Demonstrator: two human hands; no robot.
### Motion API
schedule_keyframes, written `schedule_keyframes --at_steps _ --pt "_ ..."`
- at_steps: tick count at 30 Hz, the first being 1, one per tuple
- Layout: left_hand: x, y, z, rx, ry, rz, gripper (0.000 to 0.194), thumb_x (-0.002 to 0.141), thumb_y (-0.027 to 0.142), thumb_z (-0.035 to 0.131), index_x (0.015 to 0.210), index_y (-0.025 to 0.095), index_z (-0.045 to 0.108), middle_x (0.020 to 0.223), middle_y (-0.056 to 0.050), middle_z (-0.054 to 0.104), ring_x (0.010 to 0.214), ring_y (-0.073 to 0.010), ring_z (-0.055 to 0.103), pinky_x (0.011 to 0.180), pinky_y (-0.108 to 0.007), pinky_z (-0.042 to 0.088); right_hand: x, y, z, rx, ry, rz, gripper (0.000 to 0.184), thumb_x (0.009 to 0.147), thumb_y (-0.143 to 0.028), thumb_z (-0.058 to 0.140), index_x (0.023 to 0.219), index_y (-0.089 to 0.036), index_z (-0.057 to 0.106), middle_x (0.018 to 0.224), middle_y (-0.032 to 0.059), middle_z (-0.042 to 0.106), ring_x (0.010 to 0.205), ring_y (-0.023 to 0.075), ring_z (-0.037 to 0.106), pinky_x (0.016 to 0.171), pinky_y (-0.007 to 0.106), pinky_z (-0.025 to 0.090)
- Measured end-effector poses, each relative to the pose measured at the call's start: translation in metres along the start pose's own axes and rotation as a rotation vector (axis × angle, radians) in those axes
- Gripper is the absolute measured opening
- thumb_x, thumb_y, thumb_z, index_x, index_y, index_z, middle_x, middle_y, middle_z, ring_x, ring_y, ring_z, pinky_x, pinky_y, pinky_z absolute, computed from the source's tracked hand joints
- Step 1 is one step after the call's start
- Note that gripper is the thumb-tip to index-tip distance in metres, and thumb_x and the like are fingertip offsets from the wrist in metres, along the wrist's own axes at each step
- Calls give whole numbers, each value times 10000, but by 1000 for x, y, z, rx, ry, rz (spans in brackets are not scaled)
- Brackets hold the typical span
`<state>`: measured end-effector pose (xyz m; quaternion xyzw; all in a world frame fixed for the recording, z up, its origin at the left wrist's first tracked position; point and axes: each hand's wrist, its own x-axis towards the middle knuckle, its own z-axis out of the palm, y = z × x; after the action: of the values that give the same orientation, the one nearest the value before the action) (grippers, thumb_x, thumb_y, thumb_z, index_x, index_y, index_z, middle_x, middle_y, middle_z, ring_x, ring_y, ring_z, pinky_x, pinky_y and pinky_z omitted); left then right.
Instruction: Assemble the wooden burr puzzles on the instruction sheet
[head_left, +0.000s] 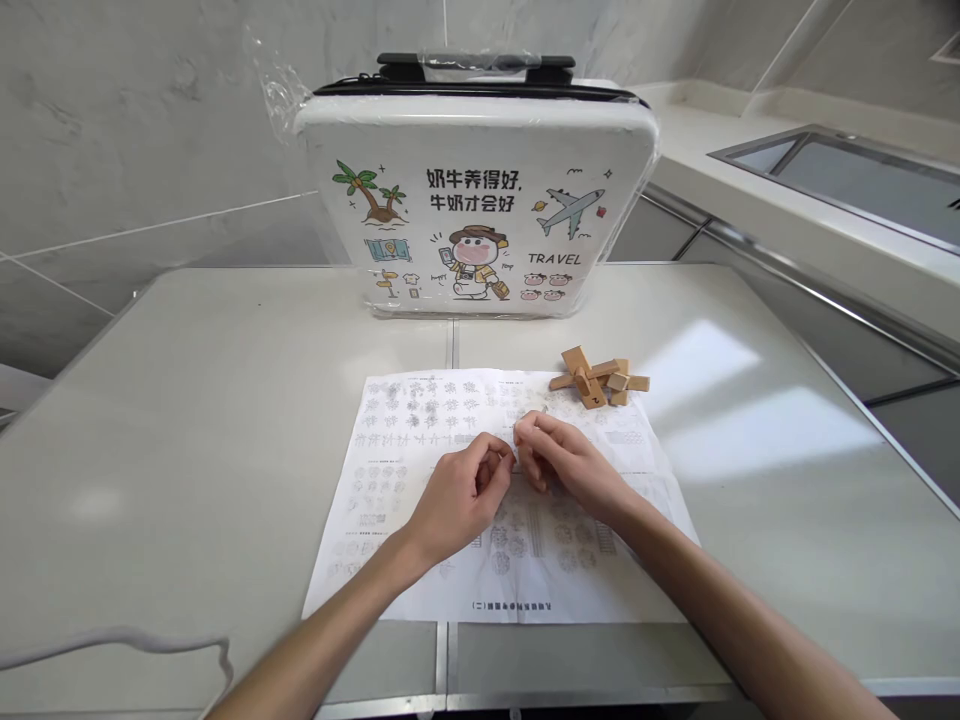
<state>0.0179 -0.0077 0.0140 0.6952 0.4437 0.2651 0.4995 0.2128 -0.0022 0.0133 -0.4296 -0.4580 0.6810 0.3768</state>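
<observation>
Arms: two bare arms reach up from the bottom, one on each side, nearest to us.
Desk: one big pale desk is under everything, with a thin join down the middle.
Case: one white case in clear plastic wrap stands up at the back, well apart from the fingers. Its black handle is on top.
Words on the case: 奶牛养得好, 牛奶才会好, and lower down on the right, TRAVEL.
Pictures on the case: two palm trees, one big cow, one plane and four little cow heads.
Paper: one white sheet lies flat under both hands, full of small grey drawings. Big print by the near edge is upside down, with (二) at its left end. Other print is too small to read.
Left hand: the left hand has its fingers curled in, thumb close to them. I cannot tell if they pinch something.
Right hand: the right hand is just beside it, fingers bent. I cannot tell if they hold anything.
Wood: brown wooden blocks sit in a heap on the sheet's far right corner, just past the right fingers and not touching them. At least five show; one has a black mark like a 2.
</observation>
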Motion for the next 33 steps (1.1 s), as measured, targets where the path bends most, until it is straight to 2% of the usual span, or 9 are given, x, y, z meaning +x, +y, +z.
schedule_keyframes --at_steps 4,8,15,21,24,27,30,32,33 --pt "0 -2 0 4 2 2 228 1096 393 491 988 223 598 648 58 537 551 -114 462 535 -254 372 8 2 -10 296 101 23 436 990 -630 680 845 -239 553 604 -82 388 487 107 309 451 250 290" --pt "-1 -2 1 -13 -1 -3 254 1097 419 490 979 221 596 642 63 521 539 -107 439 525 -248 359 15 2 -21 449 209 -96 421 955 -619 720 848 -262 525 607 -100 225 477 121 169 394 244 262" --pt "-1 -2 0 -43 1 -11 260 1096 426 497 970 219 593 633 70 499 535 -103 411 519 -251 335 15 1 -28 493 303 -222 414 1010 -641 636 866 -270 521 627 -90 201 464 131 188 367 238 336" --pt "-2 -4 0 -54 -1 -20 274 1097 446 508 980 216 598 636 72 486 543 -104 398 527 -257 327 18 4 -31 635 262 -180 300 989 -451 748 891 -251 546 639 -98 175 477 114 152 389 195 319" --pt "-2 -4 -1 -71 3 -17 282 1100 455 507 985 216 604 625 76 465 542 -107 387 528 -258 326 17 3 -26 565 237 -142 310 998 -467 724 849 -235 582 595 -99 219 470 108 153 399 218 279" --pt "-3 -3 -1 -93 60 3 281 1106 464 499 1020 220 609 661 63 492 568 -118 423 547 -263 372 13 3 -19 373 144 -67 469 1042 -494 625 673 -221 531 531 -67 323 465 110 241 439 263 269" --pt "-2 -4 -2 -40 288 87 221 1096 437 533 1131 228 598 878 -2 611 781 -162 582 746 -318 523 7 4 -13 122 34 -54 574 1066 -474 538 556 -227 448 512 -29 399 478 122 343 483 292 291" --pt "-1 -5 -4 22 455 169 236 1086 419 552 1235 237 568 1128 -66 632 1037 -211 624 955 -394 540 4 4 -11 -38 -23 -69 550 1064 -459 513 569 -228 455 524 -25 434 485 128 375 500 297 302" --pt "-1 -6 -4 43 499 199 263 1088 416 546 1286 243 550 1250 -93 610 1158 -234 609 1033 -427 521 2 4 -11 -113 -51 -70 533 1063 -459 504 585 -229 453 531 -27 444 488 128 379 507 297 303"
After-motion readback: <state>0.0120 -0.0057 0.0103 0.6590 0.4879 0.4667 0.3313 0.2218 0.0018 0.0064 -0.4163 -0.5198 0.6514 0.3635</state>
